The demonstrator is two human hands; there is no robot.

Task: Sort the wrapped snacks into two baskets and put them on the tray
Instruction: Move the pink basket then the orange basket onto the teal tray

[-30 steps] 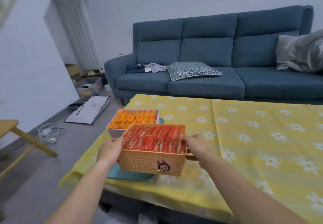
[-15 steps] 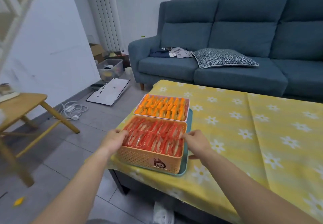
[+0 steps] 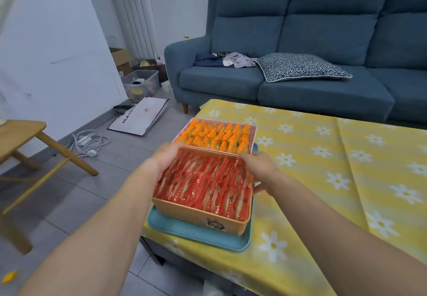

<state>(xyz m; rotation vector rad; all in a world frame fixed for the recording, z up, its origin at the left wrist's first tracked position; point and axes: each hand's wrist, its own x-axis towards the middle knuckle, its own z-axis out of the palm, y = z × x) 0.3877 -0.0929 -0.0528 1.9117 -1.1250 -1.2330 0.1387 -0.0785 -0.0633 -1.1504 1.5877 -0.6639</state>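
An orange basket [image 3: 198, 214] full of red wrapped snacks [image 3: 203, 182] rests on the near part of a teal tray [image 3: 196, 234] at the table's left corner. Directly behind it, touching, stands a pink basket [image 3: 253, 133] packed with orange wrapped snacks [image 3: 215, 137]. My left hand [image 3: 166, 157] grips the orange basket's left side near its far corner. At the opposite side my right hand [image 3: 260, 168] holds its right side, fingers curled under the rim.
The table wears a yellow cloth with white daisies [image 3: 335, 175]. A blue sofa [image 3: 300, 64] with a patterned cushion [image 3: 300, 66] stands behind. On the floor to the left are a wooden stool [image 3: 25, 147], a white cable [image 3: 89, 142], a paper bag [image 3: 141, 116] and a plastic bin [image 3: 142, 84].
The orange basket went from being held above the tray's near edge to resting on the tray against the pink basket. My view has shifted left and closer.
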